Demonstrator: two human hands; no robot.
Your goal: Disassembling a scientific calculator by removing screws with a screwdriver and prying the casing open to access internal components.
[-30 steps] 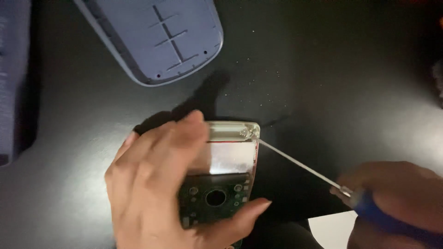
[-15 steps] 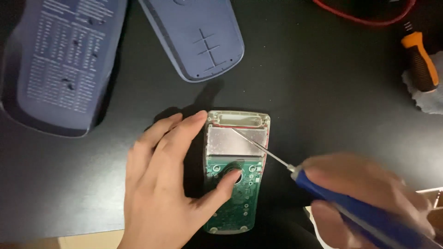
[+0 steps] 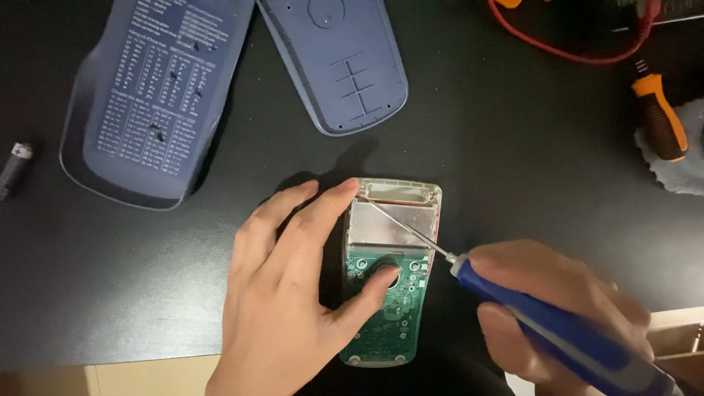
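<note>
Left hand [image 3: 293, 293] lies flat, palm down, fingers spread, pinning the opened device [image 3: 389, 271] at the middle of the black table [image 3: 513, 161]; thumb on the green circuit board [image 3: 392, 308], index tip at the top left corner. Right hand [image 3: 557, 315] is clenched round a blue-handled screwdriver [image 3: 543, 330], shaft angled up-left, tip at that same corner, crossing the silver shield [image 3: 389, 231]. Two blue casing shells [image 3: 154, 103] [image 3: 345, 66] lie above, well apart. Orange-handled tool [image 3: 660, 117] lies far right, small battery [image 3: 15, 169] far left.
</note>
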